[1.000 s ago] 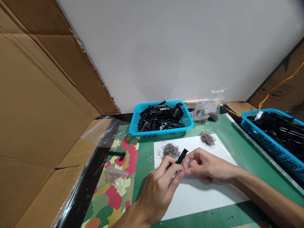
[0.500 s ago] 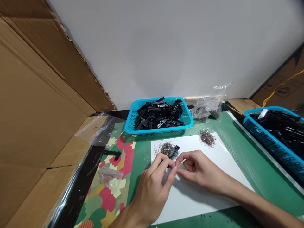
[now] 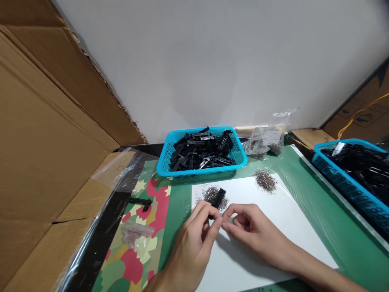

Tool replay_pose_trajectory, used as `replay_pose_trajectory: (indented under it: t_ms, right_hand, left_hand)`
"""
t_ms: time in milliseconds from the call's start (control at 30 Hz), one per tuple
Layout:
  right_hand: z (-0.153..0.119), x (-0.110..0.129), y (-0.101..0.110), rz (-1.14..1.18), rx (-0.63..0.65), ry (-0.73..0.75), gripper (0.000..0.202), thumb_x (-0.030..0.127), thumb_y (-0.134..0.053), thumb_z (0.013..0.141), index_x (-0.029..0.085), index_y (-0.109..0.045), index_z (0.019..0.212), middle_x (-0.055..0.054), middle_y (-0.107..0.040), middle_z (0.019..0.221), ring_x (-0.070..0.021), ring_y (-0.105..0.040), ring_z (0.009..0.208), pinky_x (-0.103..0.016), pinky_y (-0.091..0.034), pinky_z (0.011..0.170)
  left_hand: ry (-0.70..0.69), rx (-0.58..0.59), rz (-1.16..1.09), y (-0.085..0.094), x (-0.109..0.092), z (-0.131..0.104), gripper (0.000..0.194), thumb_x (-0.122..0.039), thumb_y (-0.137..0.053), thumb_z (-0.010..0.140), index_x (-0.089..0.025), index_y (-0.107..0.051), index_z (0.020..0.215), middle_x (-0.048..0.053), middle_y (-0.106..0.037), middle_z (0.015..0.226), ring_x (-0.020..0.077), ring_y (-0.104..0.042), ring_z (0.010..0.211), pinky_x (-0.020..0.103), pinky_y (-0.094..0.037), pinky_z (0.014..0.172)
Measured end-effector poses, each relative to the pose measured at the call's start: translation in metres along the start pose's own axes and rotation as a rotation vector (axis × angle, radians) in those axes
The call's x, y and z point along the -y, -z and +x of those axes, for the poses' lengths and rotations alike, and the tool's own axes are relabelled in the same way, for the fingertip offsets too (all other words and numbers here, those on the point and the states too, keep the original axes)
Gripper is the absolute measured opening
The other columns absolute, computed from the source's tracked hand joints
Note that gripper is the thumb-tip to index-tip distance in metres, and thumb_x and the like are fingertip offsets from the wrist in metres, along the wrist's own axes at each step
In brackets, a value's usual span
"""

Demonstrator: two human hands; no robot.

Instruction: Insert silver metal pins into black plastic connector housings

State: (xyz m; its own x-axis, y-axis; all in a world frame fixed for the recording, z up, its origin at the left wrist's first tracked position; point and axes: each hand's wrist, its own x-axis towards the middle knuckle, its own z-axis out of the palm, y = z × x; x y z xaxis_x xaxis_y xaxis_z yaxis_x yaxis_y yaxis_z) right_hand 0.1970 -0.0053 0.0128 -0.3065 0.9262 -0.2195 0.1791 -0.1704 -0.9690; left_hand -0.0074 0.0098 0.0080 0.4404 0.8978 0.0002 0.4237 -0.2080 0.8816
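Observation:
Over a white sheet [image 3: 261, 243], my left hand [image 3: 197, 237] grips a black plastic part [image 3: 219, 198], which sticks up beyond its fingers. The thumb and index finger of my right hand [image 3: 255, 229] are pinched together, touching the left fingertips; whatever lies between them is too small to make out. Just behind the black part is a pile of small metal pieces [image 3: 209, 194]. A second pile [image 3: 265, 181] sits at the sheet's back right corner.
Black parts fill a blue basket [image 3: 202, 173] at the back and another blue basket [image 3: 349, 182] at right. Plastic bags of metal pieces [image 3: 258, 146] lean near the wall. At left are a loose black part [image 3: 146, 202], a small clear bag [image 3: 136, 233] and cardboard [image 3: 45, 142].
The black part has turned in my left hand and shows a darker, smoother face. Both hands sit slightly lower and further left in the view, still fingertip to fingertip.

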Motion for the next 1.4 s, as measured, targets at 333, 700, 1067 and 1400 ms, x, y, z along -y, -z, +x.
replay_pose_trajectory:
  t_ms: [333, 700, 1067, 1400]
  right_hand:
    - [0.002, -0.006, 0.003, 0.132, -0.158, 0.029, 0.039, 0.056, -0.075, 0.094, 0.017, -0.074, 0.089, 0.011, -0.028, 0.054, -0.0103, -0.027, 0.052, -0.027, -0.022, 0.052]
    - [-0.009, 0.012, 0.055, -0.395, -0.084, -0.084, 0.027, 0.041, -0.069, 0.095, 0.020, -0.076, 0.081, 0.005, -0.039, 0.058, -0.0137, -0.034, 0.057, -0.029, -0.024, 0.054]
    - [-0.005, 0.007, 0.048, -0.509, -0.091, -0.075, 0.018, 0.028, -0.070, 0.089, 0.019, -0.075, 0.074, 0.004, -0.043, 0.054, -0.0127, -0.035, 0.054, -0.029, -0.022, 0.052]
    - [-0.011, 0.001, 0.040, -0.638, -0.142, 0.012, 0.029, 0.039, -0.063, 0.096, 0.020, -0.077, 0.078, 0.003, -0.043, 0.053, -0.0138, -0.036, 0.051, -0.030, -0.026, 0.051]
  left_hand:
    - [-0.061, -0.086, 0.090, 0.001, -0.004, 0.001, 0.025, -0.036, -0.042, 0.115, -0.026, -0.064, 0.108, 0.002, -0.066, 0.102, 0.0185, -0.067, 0.091, 0.028, -0.052, 0.080]
    - [-0.410, 0.093, 0.338, -0.006, 0.004, -0.002, 0.035, -0.029, -0.046, 0.116, -0.024, -0.055, 0.149, 0.005, -0.077, 0.105, 0.0213, -0.076, 0.087, 0.029, -0.056, 0.069]
    - [-0.517, 0.117, 0.430, -0.010, -0.001, -0.001, 0.029, -0.029, -0.044, 0.116, -0.017, -0.063, 0.136, 0.004, -0.074, 0.089, 0.0201, -0.072, 0.076, 0.030, -0.051, 0.063]
    - [-0.508, 0.111, 0.410, -0.010, 0.000, -0.004, 0.027, -0.027, -0.048, 0.115, -0.015, -0.066, 0.131, 0.003, -0.073, 0.084, 0.0197, -0.070, 0.071, 0.031, -0.053, 0.062]
